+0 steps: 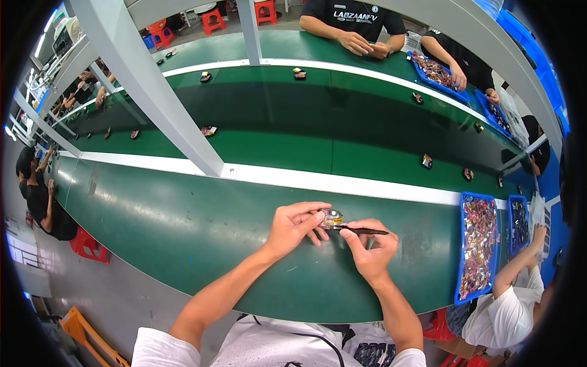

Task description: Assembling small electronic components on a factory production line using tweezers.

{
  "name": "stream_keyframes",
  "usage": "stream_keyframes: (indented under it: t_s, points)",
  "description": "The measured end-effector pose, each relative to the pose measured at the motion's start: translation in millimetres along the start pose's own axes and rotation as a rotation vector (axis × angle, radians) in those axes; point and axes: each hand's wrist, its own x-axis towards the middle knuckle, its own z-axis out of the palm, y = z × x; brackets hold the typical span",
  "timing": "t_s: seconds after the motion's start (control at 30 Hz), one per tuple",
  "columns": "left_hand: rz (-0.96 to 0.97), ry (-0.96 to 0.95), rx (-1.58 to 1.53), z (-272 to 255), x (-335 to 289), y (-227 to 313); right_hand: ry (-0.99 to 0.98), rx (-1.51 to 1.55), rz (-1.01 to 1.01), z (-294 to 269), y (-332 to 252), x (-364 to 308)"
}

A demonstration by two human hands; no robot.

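Note:
Over the green worktop (202, 226), my left hand (295, 227) pinches a small black-rimmed electronic part (332, 218) between thumb and fingers. Its face shows clear or silvery areas and a yellow patch. In my right hand (374, 248) is a slim black tool (365, 231), probably tweezers, lying nearly level between thumb and fingers. The tool's left end meets the lower right edge of the part; whether it grips anything there is too small to tell.
Right of my hands stands a blue tray (458, 269) of small colourful parts, with a second blue tray (511, 244) of dark parts beyond. Similar units sit spaced along the green conveyor belt (318, 153). A grey post (165, 92) rises ahead left. Co-workers sit around.

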Motion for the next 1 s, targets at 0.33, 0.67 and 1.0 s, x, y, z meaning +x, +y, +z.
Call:
stream_keyframes:
  t_s: [0.33,0.67,1.0]
  points:
    - [0.007,-0.007,0.006,0.1,-0.9,-0.3,-0.065,-0.045,-0.115,2.7,-0.7,0.5]
    - [-0.012,-0.026,0.007,0.3,-2.0,-0.2,-0.103,-0.063,-0.142,1.8,-0.8,0.1]
    - [-0.009,0.017,0.095,3.1,-2.4,-3.8,-0.140,-0.107,-0.192,5.3,-6.5,1.2]
